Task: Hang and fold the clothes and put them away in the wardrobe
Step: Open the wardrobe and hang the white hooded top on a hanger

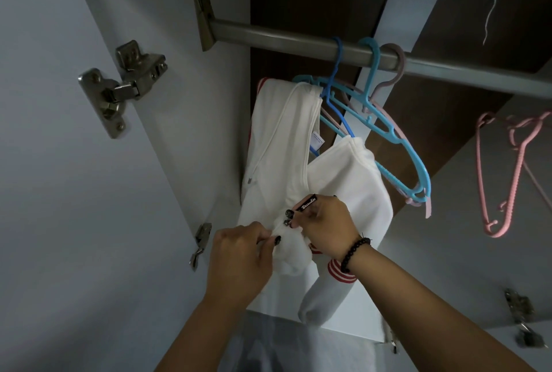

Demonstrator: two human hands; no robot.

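Note:
A white hooded jacket [283,138] with red-striped cuffs hangs on a blue hanger [333,93] from the metal wardrobe rail [268,36]. My left hand [242,255] pinches the white fabric at the jacket's lower front. My right hand [325,222] pinches the black zip pull with its lettered tab [304,207] just above. Both hands meet at the zip's bottom end. One sleeve with a striped cuff [337,271] hangs below my right wrist.
Empty light-blue [397,147] and pink hangers [391,72] hang beside the jacket on the rail. Another pink hanger [504,180] hangs at the right. The open wardrobe door with metal hinges [119,84] stands at the left. Dark wood panels back the wardrobe.

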